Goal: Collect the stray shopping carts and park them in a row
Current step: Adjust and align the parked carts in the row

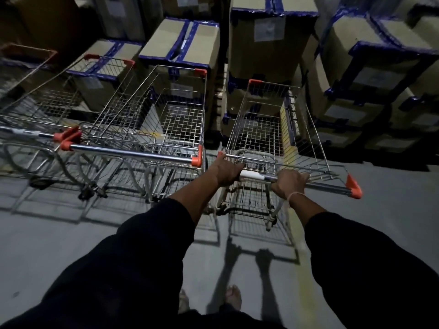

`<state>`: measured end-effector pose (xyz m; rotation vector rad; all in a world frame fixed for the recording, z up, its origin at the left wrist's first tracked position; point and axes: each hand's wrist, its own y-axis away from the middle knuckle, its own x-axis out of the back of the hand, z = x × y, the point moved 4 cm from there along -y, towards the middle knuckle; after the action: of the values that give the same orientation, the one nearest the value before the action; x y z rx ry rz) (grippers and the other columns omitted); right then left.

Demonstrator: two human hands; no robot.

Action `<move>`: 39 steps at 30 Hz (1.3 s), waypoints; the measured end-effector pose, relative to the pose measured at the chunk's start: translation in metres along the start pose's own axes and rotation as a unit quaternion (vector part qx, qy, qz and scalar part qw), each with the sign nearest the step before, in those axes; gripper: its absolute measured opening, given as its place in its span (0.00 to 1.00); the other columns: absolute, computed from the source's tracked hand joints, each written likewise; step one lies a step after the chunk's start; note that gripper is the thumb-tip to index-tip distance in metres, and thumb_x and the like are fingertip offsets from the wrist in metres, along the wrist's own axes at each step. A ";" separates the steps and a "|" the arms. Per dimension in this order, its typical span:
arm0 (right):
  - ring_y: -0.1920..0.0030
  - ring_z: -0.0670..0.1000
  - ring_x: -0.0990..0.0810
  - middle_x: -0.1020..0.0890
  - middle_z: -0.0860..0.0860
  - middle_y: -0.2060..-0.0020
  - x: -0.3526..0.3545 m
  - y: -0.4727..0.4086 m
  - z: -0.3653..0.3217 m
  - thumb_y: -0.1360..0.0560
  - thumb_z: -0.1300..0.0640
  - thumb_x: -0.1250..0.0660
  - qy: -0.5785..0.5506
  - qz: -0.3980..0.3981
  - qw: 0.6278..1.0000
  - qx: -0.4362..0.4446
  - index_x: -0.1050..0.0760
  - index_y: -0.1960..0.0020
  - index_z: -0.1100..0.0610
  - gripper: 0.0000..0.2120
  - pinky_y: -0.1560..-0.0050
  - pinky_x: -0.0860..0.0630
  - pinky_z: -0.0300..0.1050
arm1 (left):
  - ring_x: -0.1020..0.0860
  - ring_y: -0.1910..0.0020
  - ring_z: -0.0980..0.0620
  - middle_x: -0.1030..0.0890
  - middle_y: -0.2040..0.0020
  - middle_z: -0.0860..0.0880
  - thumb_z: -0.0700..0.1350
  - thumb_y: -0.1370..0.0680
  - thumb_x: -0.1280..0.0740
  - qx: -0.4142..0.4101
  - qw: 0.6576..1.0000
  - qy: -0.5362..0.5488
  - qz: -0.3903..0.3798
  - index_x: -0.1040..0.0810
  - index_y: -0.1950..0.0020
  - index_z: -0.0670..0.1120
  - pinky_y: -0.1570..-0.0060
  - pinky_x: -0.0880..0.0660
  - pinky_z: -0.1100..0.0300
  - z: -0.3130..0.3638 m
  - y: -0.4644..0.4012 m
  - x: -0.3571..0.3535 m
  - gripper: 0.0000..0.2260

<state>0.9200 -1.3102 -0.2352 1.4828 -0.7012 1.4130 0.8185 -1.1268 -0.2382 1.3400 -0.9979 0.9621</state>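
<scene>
A wire shopping cart with orange corner caps stands in front of me, nose toward the stacked boxes. My left hand grips the left end of its handle bar, and my right hand grips the bar near its middle. To its left a second cart stands parked side by side, with a narrow gap between the two. Further left more carts stand in the same row, partly nested and blurred.
Taped cardboard boxes are stacked high right in front of the carts and on the right. The grey concrete floor spreads around me, with a faded yellow line on it. My feet show below.
</scene>
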 end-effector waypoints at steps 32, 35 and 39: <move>0.39 0.57 0.23 0.17 0.52 0.48 0.006 -0.029 -0.009 0.21 0.47 0.32 0.066 -0.009 0.997 0.037 0.20 0.44 0.52 0.11 0.38 0.33 0.51 | 0.20 0.39 0.39 0.17 0.45 0.42 0.60 0.15 0.46 0.053 0.995 0.057 0.070 0.34 0.31 0.47 0.26 0.50 0.27 -0.011 0.001 -0.018 0.20; 0.40 0.56 0.22 0.17 0.51 0.47 0.004 -0.030 -0.015 0.21 0.44 0.31 0.061 -0.001 0.997 0.043 0.20 0.43 0.51 0.12 0.38 0.34 0.51 | 0.20 0.40 0.40 0.16 0.48 0.43 0.59 0.15 0.45 0.058 0.994 0.061 0.069 0.34 0.34 0.47 0.26 0.53 0.25 -0.020 0.004 -0.019 0.17; 0.41 0.55 0.22 0.18 0.50 0.48 0.001 -0.030 -0.014 0.21 0.40 0.31 0.078 -0.002 0.996 0.031 0.20 0.41 0.49 0.15 0.40 0.33 0.51 | 0.20 0.41 0.40 0.17 0.51 0.44 0.56 0.14 0.44 0.051 0.994 0.062 0.070 0.34 0.40 0.48 0.26 0.51 0.25 -0.018 0.007 -0.017 0.12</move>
<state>0.9405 -1.2857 -0.2430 1.4027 -0.5623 1.5410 0.8071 -1.1085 -0.2521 1.2892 -0.9686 1.2021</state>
